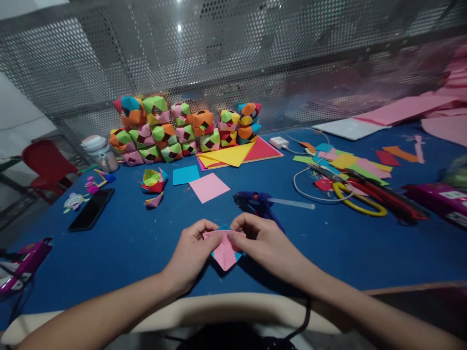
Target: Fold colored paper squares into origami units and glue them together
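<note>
A small folded piece of pink and blue paper [225, 253] is held above the near edge of the blue table [146, 253]. My left hand [195, 250] pinches its left side, thumb on the pink face. On the right side my right hand [260, 243] grips it the same way. The fingertips behind the paper are partly hidden. Beyond the hands lie a flat pink square [209, 187] and a blue square [186, 175]. A blue glue gun [255, 201] with a clear stick rests just past my right hand.
Stacked folded-paper units [164, 136] line the back beside yellow sheets [229, 155]. A phone [92, 210] and a jar [100, 153] stand left. Paper scraps, a cable, yellow-handled scissors [361, 206] and a red-handled tool [390, 197] lie right.
</note>
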The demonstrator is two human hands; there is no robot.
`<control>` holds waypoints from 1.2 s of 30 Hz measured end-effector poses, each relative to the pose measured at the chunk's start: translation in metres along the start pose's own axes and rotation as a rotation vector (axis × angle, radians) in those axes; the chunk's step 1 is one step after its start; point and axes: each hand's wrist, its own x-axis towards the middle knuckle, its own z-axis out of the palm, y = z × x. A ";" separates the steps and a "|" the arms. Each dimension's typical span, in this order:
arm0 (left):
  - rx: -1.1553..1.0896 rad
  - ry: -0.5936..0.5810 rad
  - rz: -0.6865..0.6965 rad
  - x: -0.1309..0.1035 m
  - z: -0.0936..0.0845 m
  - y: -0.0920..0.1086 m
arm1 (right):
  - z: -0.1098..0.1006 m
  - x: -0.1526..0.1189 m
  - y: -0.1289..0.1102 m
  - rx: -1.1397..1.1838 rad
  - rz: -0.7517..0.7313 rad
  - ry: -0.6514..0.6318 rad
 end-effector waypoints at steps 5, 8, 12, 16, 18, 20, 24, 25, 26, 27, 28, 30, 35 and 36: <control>-0.084 -0.001 -0.054 0.002 0.000 -0.003 | 0.002 -0.003 0.007 0.020 -0.051 0.035; -0.107 0.002 -0.067 0.002 0.001 0.000 | 0.002 -0.006 0.007 -0.009 -0.096 0.029; -0.116 -0.023 -0.080 0.001 0.002 0.003 | -0.001 -0.008 0.005 -0.079 -0.172 0.032; -0.015 -0.023 -0.045 0.001 0.001 0.002 | -0.004 -0.010 0.001 -0.101 -0.217 0.023; 0.047 -0.042 -0.014 0.001 0.001 0.002 | -0.004 -0.009 0.000 -0.064 -0.168 0.011; 0.086 -0.050 0.018 0.001 0.001 0.002 | -0.003 -0.009 0.000 -0.035 -0.120 0.017; 0.104 -0.046 0.049 0.001 0.000 0.002 | 0.000 -0.008 0.003 0.001 -0.111 0.089; 0.105 -0.048 0.051 0.001 0.000 0.002 | 0.001 -0.008 0.004 0.004 -0.118 0.098; 0.105 -0.053 0.052 0.002 -0.001 0.002 | 0.001 -0.007 0.005 -0.002 -0.129 0.102; 0.106 -0.061 0.051 0.002 -0.001 0.001 | 0.002 -0.007 0.007 -0.017 -0.144 0.108; 0.113 -0.072 0.049 0.002 -0.002 0.001 | 0.003 -0.007 0.008 -0.039 -0.164 0.121; 0.153 -0.099 0.051 0.003 -0.003 0.002 | 0.005 -0.007 0.011 -0.088 -0.208 0.149; 0.321 -0.110 0.151 0.002 -0.004 0.003 | 0.006 -0.009 0.012 -0.121 -0.248 0.158; 0.345 -0.099 0.177 0.002 -0.005 0.003 | 0.005 -0.010 0.011 -0.100 -0.231 0.155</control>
